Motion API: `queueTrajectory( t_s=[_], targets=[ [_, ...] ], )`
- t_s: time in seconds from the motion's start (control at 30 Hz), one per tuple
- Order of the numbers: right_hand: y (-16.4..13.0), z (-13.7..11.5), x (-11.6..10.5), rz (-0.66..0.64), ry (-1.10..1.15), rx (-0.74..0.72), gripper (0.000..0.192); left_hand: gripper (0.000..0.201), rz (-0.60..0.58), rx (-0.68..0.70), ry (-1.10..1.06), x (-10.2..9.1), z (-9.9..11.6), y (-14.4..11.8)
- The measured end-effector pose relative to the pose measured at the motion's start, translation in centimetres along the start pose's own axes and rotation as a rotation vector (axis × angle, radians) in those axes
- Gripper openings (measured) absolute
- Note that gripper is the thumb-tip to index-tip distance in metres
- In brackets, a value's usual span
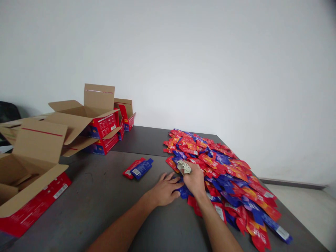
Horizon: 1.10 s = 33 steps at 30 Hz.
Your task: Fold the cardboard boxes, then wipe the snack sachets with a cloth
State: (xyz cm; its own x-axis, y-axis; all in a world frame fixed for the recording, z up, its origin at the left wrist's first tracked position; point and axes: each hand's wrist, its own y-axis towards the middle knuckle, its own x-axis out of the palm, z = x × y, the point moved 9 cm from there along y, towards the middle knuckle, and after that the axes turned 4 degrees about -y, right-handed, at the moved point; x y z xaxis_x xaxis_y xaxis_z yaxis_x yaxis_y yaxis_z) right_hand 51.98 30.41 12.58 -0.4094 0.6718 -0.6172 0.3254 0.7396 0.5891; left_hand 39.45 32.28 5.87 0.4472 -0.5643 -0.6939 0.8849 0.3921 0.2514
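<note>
A big heap of red and blue sachets (225, 171) covers the right side of the dark table (105, 196). My right hand (194, 180) rests on the heap's near left edge, closed around a small pale bundle (184, 166) that looks like rubber bands. My left hand (166, 190) lies flat on the table beside it, fingers spread, its fingertips touching a blue sachet (183, 191) at the heap's edge. A red sachet (132, 167) and a blue sachet (142, 168) lie side by side apart from the heap, to the left.
Open cardboard boxes with red printed sides stand along the left: one near me (31, 175), a stack in the middle (97, 126), another behind (126, 113). A white wall runs behind the table. The floor shows at the right past the table edge.
</note>
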Motion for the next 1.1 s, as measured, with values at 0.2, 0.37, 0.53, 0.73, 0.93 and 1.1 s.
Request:
queueTrajectory(
  t_s=[0.2,0.37,0.53,0.73,0.93,1.1],
  targets=[
    [-0.2,0.0,0.2,0.012,-0.021,-0.004,0.036,0.04,0.072,-0.067,0.016,-2.1,-3.7,-0.8],
    [-0.2,0.0,0.7,-0.052,-0.011,0.022,0.035,0.035,0.126,-0.174,0.035,-4.8,-6.9,-2.1],
    [-0.5,-1.6,1.2,-0.075,0.026,-0.054,0.04,0.032,0.253,-0.176,-0.023,-7.1,-7.6,-2.8],
    [-3.4,-7.3,4.8,-0.307,0.105,-0.383,0.057,0.025,0.242,-0.194,0.023,-7.3,-7.7,-2.7],
    [-4.6,-8.0,6.9,-0.434,-0.075,-0.364,0.056,0.019,0.146,-0.227,0.078,-6.7,-7.8,-2.4],
    [-3.6,-4.9,6.1,-0.424,-0.252,-0.232,0.059,0.048,0.097,-0.312,0.11,-6.6,-9.0,-2.9]
  ],
)
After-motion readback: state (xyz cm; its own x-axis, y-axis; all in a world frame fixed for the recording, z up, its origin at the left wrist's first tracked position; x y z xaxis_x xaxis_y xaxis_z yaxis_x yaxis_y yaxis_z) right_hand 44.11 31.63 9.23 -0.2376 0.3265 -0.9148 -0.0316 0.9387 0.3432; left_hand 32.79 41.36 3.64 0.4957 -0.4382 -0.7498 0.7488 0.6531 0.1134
